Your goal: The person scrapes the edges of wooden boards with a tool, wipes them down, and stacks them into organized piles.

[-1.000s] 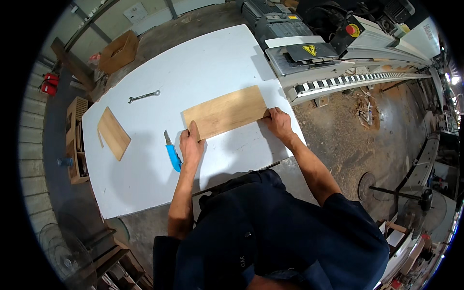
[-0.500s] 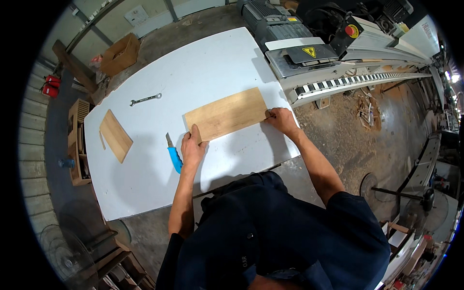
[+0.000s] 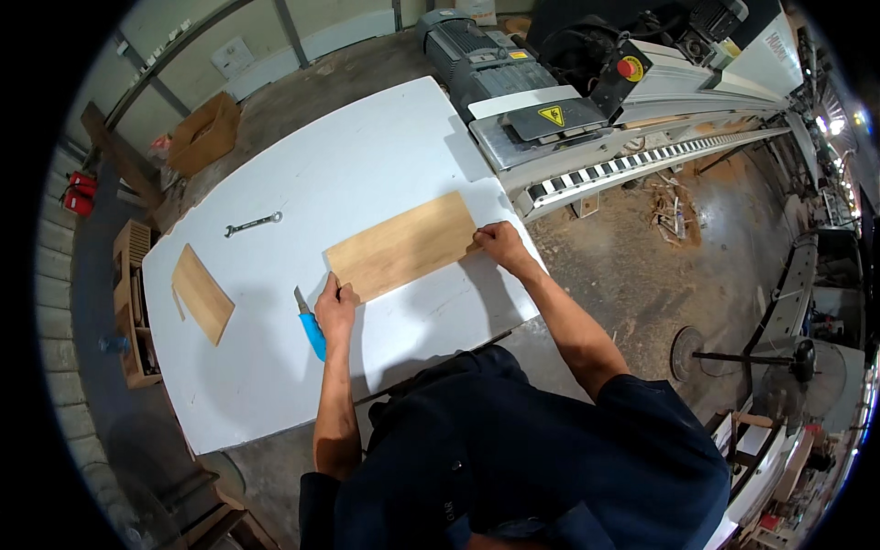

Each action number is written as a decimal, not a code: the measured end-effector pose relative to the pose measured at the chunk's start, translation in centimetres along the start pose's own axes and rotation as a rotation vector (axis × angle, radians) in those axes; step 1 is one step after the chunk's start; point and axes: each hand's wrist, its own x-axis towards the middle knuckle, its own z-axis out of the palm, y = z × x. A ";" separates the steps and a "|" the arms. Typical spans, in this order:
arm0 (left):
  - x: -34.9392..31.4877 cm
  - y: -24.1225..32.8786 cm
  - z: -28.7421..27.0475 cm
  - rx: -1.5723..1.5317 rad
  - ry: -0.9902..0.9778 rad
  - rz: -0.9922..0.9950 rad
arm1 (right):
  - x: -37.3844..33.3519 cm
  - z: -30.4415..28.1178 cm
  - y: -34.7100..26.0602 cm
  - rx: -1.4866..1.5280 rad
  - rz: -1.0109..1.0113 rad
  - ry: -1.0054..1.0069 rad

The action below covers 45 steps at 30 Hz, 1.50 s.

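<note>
A rectangular light-brown wooden board (image 3: pixel 401 246) lies slanted on the white tabletop (image 3: pixel 266 367). At its near left corner my left hand (image 3: pixel 335 310) is closed, thumb and fingers pinching the edge. My right hand (image 3: pixel 504 247) grips the board's right end near the lower corner, its fingers curled; the fingertips are partly hidden. Just left of my left hand lies a utility knife (image 3: pixel 312 332) with a blue handle and its blade out. Farther left rests a smaller slanted wooden piece (image 3: pixel 203 293), with a thin wood strip (image 3: pixel 178 303) beside it.
A wrench (image 3: pixel 253 224) lies on the table's far left part. Beyond the right edge stands a machine with a motor (image 3: pixel 477 60), a red stop button (image 3: pixel 630 68) and a roller-like track (image 3: pixel 632 165). Wood scraps (image 3: pixel 674 213) litter the floor. A cardboard box (image 3: pixel 203 137) sits behind the table.
The whole view has shifted, so everything appears lower and farther left. My left thumb has moved from the board's face to its edge. Both hands remain at the board.
</note>
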 end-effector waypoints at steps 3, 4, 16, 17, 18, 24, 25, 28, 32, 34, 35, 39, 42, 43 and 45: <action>-0.3 0.5 0.2 0.049 0.030 -0.009 | 0.3 0.1 0.5 0.039 0.042 -0.016; -0.2 0.2 0.3 -0.038 0.034 0.020 | 0.3 0.3 0.5 0.060 0.046 -0.028; -1.5 -1.0 -0.3 -0.441 0.059 -0.033 | -1.1 1.0 -0.4 0.068 0.061 -0.052; -1.6 -1.4 -0.3 -0.430 0.043 -0.022 | -1.2 1.0 -0.7 0.057 0.058 -0.051; -1.7 -1.8 -0.3 -0.418 0.027 -0.011 | -1.2 0.7 -1.0 0.068 0.093 -0.080; -1.2 -3.1 -0.6 -0.308 0.132 -0.068 | 0.5 0.2 0.7 0.536 0.142 -0.055; -1.9 -3.4 -1.6 -0.279 0.165 -0.089 | 0.9 0.0 0.0 0.599 0.151 0.028; -2.0 -6.9 -5.8 -0.083 0.143 0.001 | 3.4 -1.6 1.2 0.878 0.071 0.000; -1.0 -9.8 -10.2 0.062 0.298 0.112 | 8.3 -3.6 2.9 1.331 0.309 -0.117; -2.0 -11.8 -11.8 0.165 0.429 0.174 | 9.1 -3.5 -0.1 1.456 0.489 0.029; -0.7 -11.6 -11.0 0.111 0.413 0.180 | 10.5 -4.9 3.9 1.637 0.356 -0.229; -3.4 -9.8 -9.5 -0.082 0.370 0.092 | 11.3 -3.1 -0.9 1.552 0.561 0.224; -4.0 -7.7 -7.2 -0.202 0.299 0.057 | 12.4 -3.3 -0.6 1.528 0.578 0.150; -4.1 -6.8 -6.4 -0.221 0.265 0.075 | 12.4 -3.2 -0.8 1.495 0.563 0.177; -4.5 -4.6 -4.9 -0.261 0.214 0.104 | 12.3 -3.1 -1.3 1.517 0.518 0.138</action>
